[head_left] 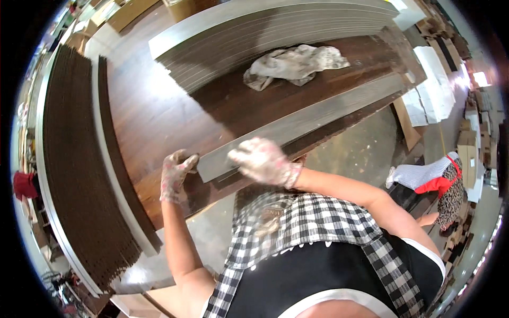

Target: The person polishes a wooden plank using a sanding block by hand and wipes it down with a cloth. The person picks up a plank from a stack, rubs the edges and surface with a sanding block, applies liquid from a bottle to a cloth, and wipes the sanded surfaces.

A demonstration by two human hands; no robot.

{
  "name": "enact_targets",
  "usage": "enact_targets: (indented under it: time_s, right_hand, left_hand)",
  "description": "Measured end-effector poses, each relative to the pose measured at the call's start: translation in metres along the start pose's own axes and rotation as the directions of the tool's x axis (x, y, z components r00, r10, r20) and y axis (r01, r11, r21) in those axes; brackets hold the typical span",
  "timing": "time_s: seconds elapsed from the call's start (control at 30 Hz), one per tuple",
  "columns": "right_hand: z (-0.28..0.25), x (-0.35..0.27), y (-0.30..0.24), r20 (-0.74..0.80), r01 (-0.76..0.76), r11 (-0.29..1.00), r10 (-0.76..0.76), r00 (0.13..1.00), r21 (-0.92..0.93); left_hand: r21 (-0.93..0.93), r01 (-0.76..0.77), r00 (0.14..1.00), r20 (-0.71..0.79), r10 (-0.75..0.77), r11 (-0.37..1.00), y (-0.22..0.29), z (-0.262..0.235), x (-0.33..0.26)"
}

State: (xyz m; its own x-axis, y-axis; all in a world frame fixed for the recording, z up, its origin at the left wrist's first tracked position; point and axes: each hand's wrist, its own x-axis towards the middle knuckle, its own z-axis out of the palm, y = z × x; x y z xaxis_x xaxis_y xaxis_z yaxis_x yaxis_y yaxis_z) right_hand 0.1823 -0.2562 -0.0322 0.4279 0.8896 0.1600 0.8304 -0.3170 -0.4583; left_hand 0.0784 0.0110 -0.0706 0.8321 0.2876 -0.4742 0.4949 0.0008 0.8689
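Far left, a tall stack of thin dark brown boards point(79, 159) stands on edge along the dark wooden worktable point(154, 116). The gloved left hand point(176, 174), fingers curled, grips the near end of a long grey strip point(297, 124) lying flat along the table's front edge, while the gloved right hand point(262, 160) presses down on it with fingers spread, clasping nothing. Behind sit a crumpled white rag point(294, 63) and a stack of grey panels point(265, 26).
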Motion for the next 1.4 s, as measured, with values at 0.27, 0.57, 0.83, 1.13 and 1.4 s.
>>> enact_targets:
  time_s: [0.27,0.57,0.83,1.13,1.4]
  right_hand:
    - [0.023,0.027,-0.028,0.040,0.314,0.945,-0.319,0.947,0.095]
    - [-0.097,-0.094,0.102,-0.492,-0.498,0.863,0.399,0.774,-0.084]
    - [-0.095,-0.110,0.135,-0.568,-0.603,0.782,0.427,0.704,-0.160]
    - [-0.107,-0.113,0.140,-0.499,-0.654,0.709,0.481,0.721,-0.262]
    - [-0.066,-0.093,0.097,-0.161,-0.458,0.855,0.430,0.888,-0.243]
  left_hand:
    - [0.012,0.024,0.999,-0.028,-0.024,1.000,0.010,0.010,-0.002]
    - [0.214,-0.456,0.796,-0.338,0.503,0.864,0.034,0.096,0.005]
    - [0.531,-0.577,0.690,-0.089,0.718,0.620,0.053,0.196,0.020]
    - [0.561,-0.540,0.709,-0.098,0.699,0.627,0.058,0.196,0.014]
    - [0.616,-0.548,0.667,-0.086,0.740,0.566,0.064,0.205,0.014]
